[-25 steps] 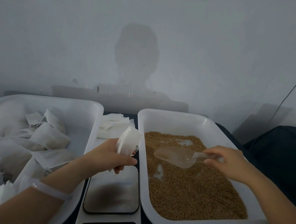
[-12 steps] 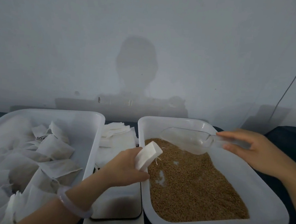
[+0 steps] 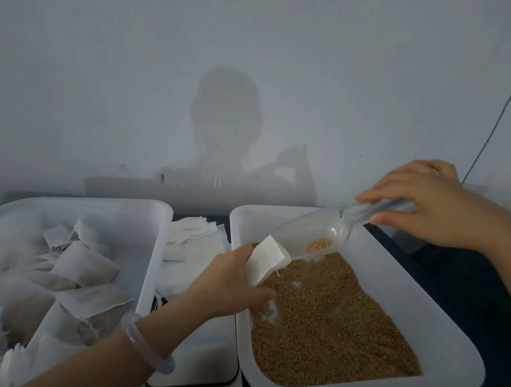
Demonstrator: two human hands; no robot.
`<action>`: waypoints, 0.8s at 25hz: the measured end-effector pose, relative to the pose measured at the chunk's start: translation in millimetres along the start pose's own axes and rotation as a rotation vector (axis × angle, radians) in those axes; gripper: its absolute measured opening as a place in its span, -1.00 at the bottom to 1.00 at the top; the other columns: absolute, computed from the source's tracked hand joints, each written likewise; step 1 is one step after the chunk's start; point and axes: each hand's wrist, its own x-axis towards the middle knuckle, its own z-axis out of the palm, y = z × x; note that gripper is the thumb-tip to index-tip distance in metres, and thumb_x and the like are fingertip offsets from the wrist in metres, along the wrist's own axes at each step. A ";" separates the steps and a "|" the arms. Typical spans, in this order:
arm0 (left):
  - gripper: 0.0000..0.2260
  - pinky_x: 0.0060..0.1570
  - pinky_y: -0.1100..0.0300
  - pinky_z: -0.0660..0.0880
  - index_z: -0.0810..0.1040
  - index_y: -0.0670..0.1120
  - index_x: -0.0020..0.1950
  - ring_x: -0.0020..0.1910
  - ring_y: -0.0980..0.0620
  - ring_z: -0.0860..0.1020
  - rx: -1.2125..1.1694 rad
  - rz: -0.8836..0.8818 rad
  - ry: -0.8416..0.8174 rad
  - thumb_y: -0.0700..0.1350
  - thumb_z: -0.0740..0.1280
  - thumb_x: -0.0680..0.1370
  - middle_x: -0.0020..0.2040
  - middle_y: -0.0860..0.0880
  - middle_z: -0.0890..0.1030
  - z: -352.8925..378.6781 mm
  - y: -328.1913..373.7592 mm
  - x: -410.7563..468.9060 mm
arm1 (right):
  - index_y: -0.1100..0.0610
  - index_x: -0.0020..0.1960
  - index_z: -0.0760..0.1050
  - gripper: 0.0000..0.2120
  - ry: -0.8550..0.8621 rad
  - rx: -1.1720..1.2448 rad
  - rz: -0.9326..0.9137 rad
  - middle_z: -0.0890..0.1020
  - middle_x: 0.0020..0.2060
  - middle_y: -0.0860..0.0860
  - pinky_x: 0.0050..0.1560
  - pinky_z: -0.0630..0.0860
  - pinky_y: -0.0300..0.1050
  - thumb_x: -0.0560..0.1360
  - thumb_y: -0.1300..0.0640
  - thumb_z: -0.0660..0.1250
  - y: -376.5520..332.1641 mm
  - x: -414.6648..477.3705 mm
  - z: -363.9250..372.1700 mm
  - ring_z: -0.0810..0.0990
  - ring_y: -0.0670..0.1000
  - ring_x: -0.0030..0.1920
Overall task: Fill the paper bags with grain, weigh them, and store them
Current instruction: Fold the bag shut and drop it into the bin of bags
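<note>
Left hand point(image 3: 229, 285) pinches paper bag point(image 3: 266, 262) over the grain tray point(image 3: 437, 336), left side. Right hand point(image 3: 423, 202) grips scoop point(image 3: 312, 233) handle above tray's far edge, lip at bag mouth. Risk: floppy mouth folds shut, grain point(image 3: 320, 244) misses, maybe onto scale point(image 3: 200, 355) left of tray.

Single head-worn wide-angle view, facing forward and down; close over grain tray point(image 3: 434, 335); wall point(image 3: 258, 42) seemingly just behind.
</note>
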 end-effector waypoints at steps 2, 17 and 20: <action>-0.58 -0.47 0.42 0.22 0.24 0.16 -0.02 -0.30 0.29 0.38 -0.006 0.000 0.014 0.15 0.45 0.34 -0.23 0.24 0.37 3.7 4.7 5.0 | -0.38 0.06 0.42 -0.73 0.056 -0.061 -0.029 0.51 -0.03 -0.33 0.23 -0.09 -0.20 0.39 -0.15 0.35 1.4 5.2 -8.7 0.28 -0.17 0.15; -0.60 -0.28 0.36 0.41 0.45 0.07 0.15 -0.10 0.17 0.52 -0.205 -0.032 -0.008 0.07 0.47 0.37 -0.06 0.12 0.54 8.8 2.4 6.0 | -0.40 0.02 0.38 -0.73 -0.020 -0.026 0.016 0.50 -0.04 -0.34 0.21 0.02 -0.14 0.38 -0.16 0.35 5.4 7.6 1.0 0.32 -0.18 0.07; -0.76 -0.40 0.38 0.42 0.51 0.07 0.01 -0.33 0.24 0.53 -0.385 -0.062 -0.059 -0.05 0.47 0.40 -0.21 0.09 0.57 0.0 -2.0 1.3 | -0.36 0.03 0.40 -0.74 -0.109 0.257 0.116 0.51 -0.02 -0.35 0.16 0.30 -0.16 0.41 -0.09 0.35 8.8 -5.0 21.2 0.47 -0.23 0.03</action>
